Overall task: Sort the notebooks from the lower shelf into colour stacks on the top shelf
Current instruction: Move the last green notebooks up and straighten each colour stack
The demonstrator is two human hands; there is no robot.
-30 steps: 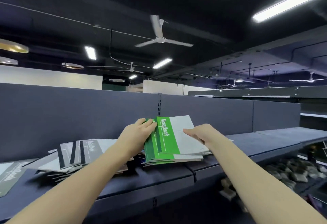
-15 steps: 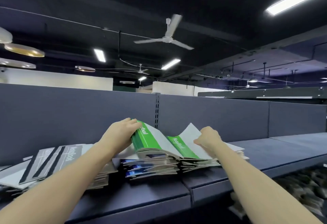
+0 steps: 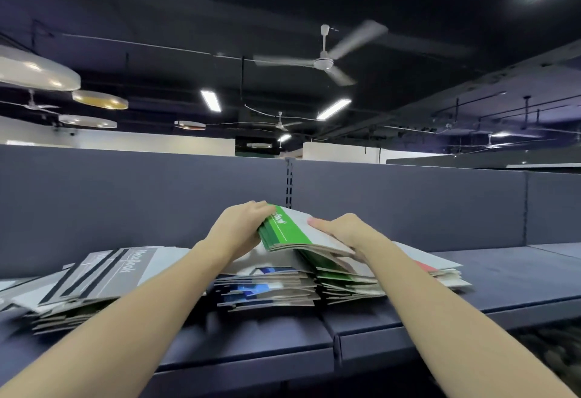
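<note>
Green notebooks (image 3: 284, 230) at frame centre, tilted on the top shelf (image 3: 518, 275), gripped by left hand (image 3: 239, 228), pressed under right hand (image 3: 341, 230); probably squaring the green stack, then fetching more.

The top shelf (image 3: 518, 275) is dark blue-grey, made of 2 panels that meet at a seam near the middle, with a back wall of the same colour behind it. 3 stacks of notebooks lie directly on it in a row: a black-and-grey striped stack (image 3: 94, 284) at the left, a blue stack (image 3: 267, 292) in the middle, touching a green stack (image 3: 349, 281) to its right. Right of the green stack the shelf surface shows bare.
</note>
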